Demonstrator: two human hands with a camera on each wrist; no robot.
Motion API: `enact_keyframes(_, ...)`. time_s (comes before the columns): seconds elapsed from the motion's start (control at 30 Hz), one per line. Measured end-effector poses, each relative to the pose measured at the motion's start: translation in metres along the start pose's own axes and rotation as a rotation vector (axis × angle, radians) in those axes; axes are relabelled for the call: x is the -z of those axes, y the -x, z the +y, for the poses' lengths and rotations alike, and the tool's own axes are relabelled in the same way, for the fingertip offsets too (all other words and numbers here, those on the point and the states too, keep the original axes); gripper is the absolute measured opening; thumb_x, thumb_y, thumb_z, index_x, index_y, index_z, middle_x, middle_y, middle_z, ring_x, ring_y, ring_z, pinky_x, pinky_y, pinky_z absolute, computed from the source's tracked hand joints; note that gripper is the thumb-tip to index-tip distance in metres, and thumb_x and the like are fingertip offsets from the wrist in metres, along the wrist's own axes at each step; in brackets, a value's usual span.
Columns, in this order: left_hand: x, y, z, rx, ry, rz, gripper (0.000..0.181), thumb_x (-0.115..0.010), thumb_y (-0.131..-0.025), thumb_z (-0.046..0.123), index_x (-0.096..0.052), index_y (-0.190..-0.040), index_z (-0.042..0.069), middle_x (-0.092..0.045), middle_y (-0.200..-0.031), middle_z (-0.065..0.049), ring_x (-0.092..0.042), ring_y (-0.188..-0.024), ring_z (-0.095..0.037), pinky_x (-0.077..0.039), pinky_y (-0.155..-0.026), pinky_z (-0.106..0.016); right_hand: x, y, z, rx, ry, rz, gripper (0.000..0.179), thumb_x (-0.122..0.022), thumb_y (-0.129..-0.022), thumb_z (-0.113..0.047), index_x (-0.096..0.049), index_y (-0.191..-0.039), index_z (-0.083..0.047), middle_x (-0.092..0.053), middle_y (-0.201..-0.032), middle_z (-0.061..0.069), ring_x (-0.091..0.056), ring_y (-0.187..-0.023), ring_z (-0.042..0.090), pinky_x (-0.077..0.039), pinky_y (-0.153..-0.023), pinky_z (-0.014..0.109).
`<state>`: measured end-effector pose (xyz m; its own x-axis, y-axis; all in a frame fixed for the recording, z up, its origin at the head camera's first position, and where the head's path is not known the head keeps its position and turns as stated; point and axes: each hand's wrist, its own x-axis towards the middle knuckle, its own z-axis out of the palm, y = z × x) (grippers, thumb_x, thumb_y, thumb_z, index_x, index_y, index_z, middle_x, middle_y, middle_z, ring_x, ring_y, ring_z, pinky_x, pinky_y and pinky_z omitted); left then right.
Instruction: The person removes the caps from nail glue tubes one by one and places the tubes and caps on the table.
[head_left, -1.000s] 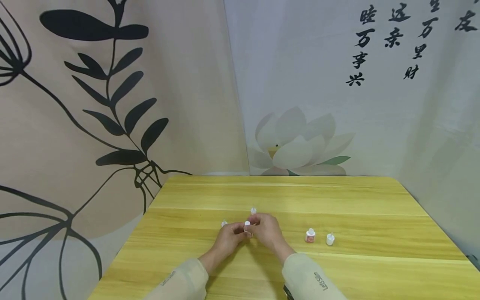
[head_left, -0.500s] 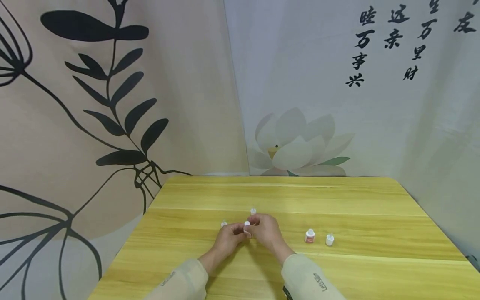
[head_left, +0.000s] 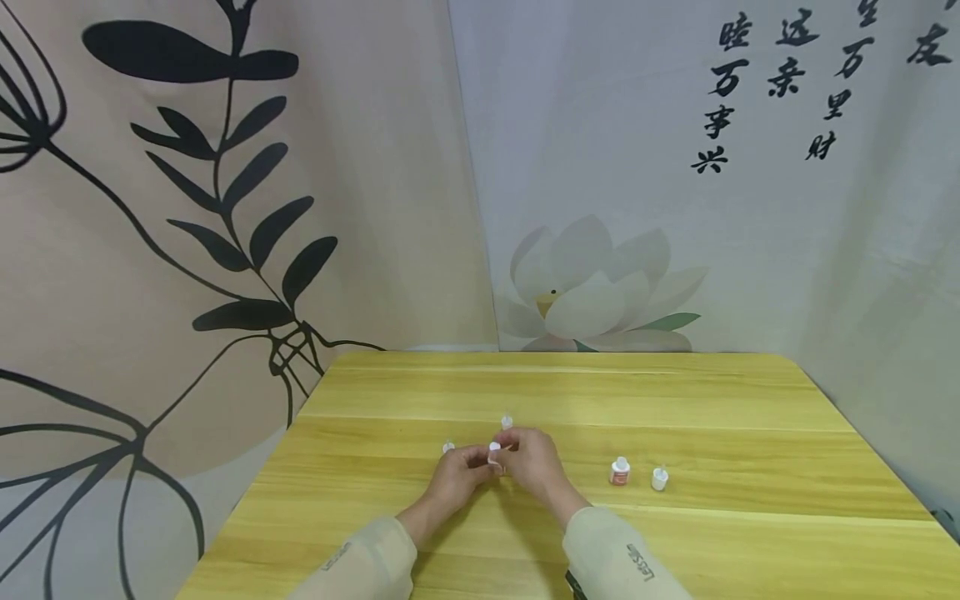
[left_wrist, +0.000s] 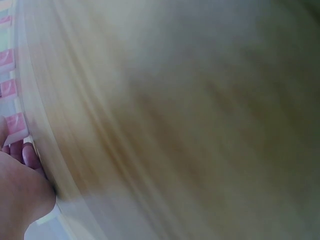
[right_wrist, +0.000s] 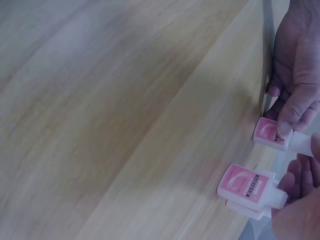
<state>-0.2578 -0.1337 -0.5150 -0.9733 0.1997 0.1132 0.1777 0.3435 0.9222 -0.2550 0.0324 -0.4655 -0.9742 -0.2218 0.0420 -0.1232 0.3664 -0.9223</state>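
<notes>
Above the table's middle, my left hand holds a small white bottle with a pink label, its thumb laid over the label. My right hand pinches the bottle's white top, and the fingers of both hands almost meet there. From the right wrist, a second pink-labelled bottle shows close to the right hand, with a ridged neck. In the left wrist view the left hand is at the lower left corner, beside a pink label. Fingers cover much of the held bottle.
On the wooden table, one small white item stands behind the hands and another to their left. To the right are a capped bottle with a reddish label and a white piece with a thin tip. Printed curtains hang behind.
</notes>
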Motion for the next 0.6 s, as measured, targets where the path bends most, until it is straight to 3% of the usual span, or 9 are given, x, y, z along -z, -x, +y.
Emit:
enact_keyframes(0.23,0.0002,-0.0008,-0.0011,0.006,-0.020,-0.001,0.021,-0.074,-0.090,0.017,-0.074,-0.106,0.003,-0.073,-0.103,-0.006,-0.065,-0.101,-0.020,-0.052,-0.089,-0.035,-0.0012,-0.0022,-0.0011,-0.025,0.031,0.010,0.015,-0.075,-0.088,-0.010,-0.072,-0.101,-0.003,-0.070,-0.097,0.005,-0.063,-0.088,0.020,-0.055,-0.071,0.032)
enact_keyframes(0.6,-0.0001,0.0002,0.0008,0.000,-0.008,-0.005,0.020,-0.073,-0.090,0.014,-0.074,-0.106,0.003,-0.073,-0.101,-0.006,-0.064,-0.098,-0.020,-0.052,-0.086,-0.034,-0.0003,-0.0001,0.0009,-0.001,0.020,-0.005,0.014,-0.073,-0.090,-0.008,-0.072,-0.102,-0.002,-0.070,-0.097,0.007,-0.063,-0.083,0.019,-0.055,-0.068,0.032)
